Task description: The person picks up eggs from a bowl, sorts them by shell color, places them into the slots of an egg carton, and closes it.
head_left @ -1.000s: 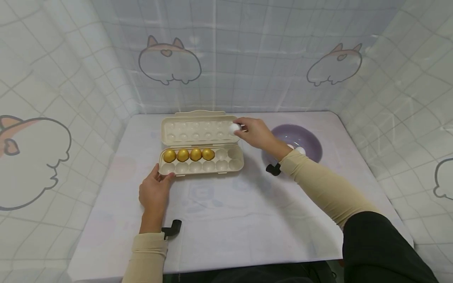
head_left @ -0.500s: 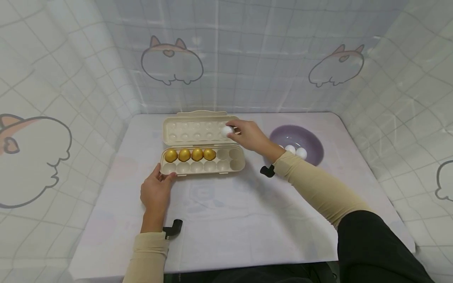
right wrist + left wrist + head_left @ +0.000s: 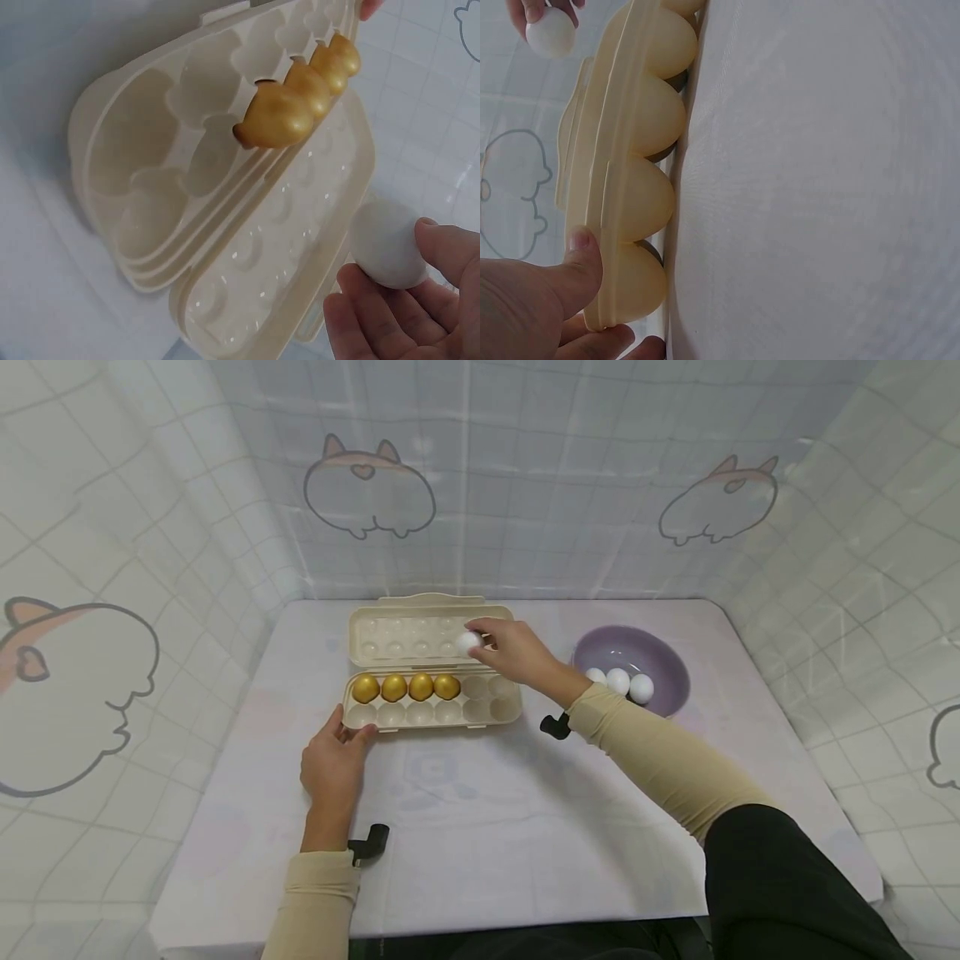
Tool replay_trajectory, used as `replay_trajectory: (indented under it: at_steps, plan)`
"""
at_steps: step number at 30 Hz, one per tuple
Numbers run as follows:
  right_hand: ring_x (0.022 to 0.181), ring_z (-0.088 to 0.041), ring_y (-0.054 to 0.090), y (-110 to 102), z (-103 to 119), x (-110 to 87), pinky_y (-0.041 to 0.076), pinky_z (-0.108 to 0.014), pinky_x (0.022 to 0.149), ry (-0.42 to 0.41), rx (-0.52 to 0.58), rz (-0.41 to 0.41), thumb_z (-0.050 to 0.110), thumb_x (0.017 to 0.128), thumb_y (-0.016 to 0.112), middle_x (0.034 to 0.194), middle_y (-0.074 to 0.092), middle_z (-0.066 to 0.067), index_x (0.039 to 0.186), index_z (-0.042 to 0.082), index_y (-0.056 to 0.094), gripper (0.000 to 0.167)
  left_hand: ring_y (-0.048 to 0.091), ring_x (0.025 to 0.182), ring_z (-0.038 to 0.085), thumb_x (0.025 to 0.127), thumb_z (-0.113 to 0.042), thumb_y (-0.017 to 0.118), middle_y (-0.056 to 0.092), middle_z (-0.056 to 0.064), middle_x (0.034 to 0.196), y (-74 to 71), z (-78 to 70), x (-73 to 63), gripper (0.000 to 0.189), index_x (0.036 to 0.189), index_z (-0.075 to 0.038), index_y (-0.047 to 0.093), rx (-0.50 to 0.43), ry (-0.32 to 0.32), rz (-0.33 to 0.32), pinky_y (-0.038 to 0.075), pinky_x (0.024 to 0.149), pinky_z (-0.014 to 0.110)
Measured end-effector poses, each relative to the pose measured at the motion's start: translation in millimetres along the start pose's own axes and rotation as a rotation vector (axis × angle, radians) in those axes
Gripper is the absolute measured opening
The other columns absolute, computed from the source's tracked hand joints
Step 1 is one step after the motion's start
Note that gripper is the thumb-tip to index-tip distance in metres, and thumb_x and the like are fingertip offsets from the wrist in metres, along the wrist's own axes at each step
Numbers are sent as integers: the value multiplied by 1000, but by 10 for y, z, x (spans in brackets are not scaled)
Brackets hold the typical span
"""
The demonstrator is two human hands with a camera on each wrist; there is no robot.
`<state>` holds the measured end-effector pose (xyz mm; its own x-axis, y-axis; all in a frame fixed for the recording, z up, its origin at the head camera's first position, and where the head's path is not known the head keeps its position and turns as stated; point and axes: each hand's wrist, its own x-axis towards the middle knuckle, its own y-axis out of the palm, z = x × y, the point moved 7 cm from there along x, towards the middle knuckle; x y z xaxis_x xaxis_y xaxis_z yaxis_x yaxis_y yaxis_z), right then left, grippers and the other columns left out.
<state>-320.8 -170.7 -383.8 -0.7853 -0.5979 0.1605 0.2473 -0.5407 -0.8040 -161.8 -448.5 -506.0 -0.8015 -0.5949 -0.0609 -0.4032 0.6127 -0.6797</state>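
Note:
My right hand (image 3: 519,652) pinches a white egg (image 3: 469,644) between thumb and fingertips, above the open lid of a cream plastic egg carton (image 3: 420,716). In the right wrist view the egg (image 3: 386,244) is apart from the carton. Several gold eggs (image 3: 393,687) sit side by side in the back row of the carton's base, starting from its left end; the front-row cups hold none. My left hand (image 3: 332,770) grips the carton's front left corner. The left wrist view shows the thumb (image 3: 581,266) on the front edge and fingers around the end.
Right of the carton stands a purple bowl (image 3: 670,664) with several white eggs (image 3: 618,682) inside, partly hidden by the right forearm. A pale cloth covers the table (image 3: 480,835). Tile-patterned curtains (image 3: 517,518) hang behind and at both sides.
My right hand has moved left with the white egg, from the lid's right end further over the lid. More white eggs in the bowl have come into view. The left hand stays on the carton.

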Motion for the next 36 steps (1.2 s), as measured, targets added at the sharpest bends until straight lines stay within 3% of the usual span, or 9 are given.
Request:
replay_trajectory:
  at_steps: [11, 36]
  plan:
    - [119, -21, 73, 100, 138, 47, 57, -40, 106, -21, -12, 17, 22, 102, 72, 136, 73, -8, 140, 9, 66, 41, 58, 142, 37, 95, -41, 80, 64, 11, 148, -9, -4, -11, 81, 163, -25, 40, 5, 23, -6, 43, 115, 63]
    - [119, -20, 72, 318, 359, 145, 57, -37, 104, -55, -9, 61, 21, 102, 72, 131, 76, -5, 139, 11, 67, 40, 57, 144, 37, 94, -42, 80, 65, 12, 146, -50, -54, -49, 81, 163, -23, 41, 7, 18, 4, 45, 113, 61]
